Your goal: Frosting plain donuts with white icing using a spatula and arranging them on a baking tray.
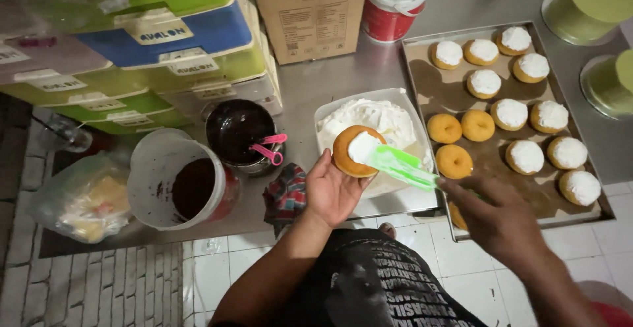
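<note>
My left hand [331,192] holds a round golden doughnut [348,155] over a white container of white cream [376,117]. My right hand [501,218] grips a green spatula [400,164] whose blade lies on the doughnut's top with a dab of cream on it. To the right, a metal baking tray [435,83] lined with brown paper carries several doughnuts, most topped with white cream [525,156] and three plain [453,161].
A dark bowl of chocolate sauce [237,129] with pink utensils [269,148] and a white bucket [175,185] stand left. Stacked coloured crates [151,50], a cardboard box [310,14], a red-and-white tub [392,10] sit behind. Green lidded containers [590,4] lie far right. A checked cloth [285,195] hangs at the counter edge.
</note>
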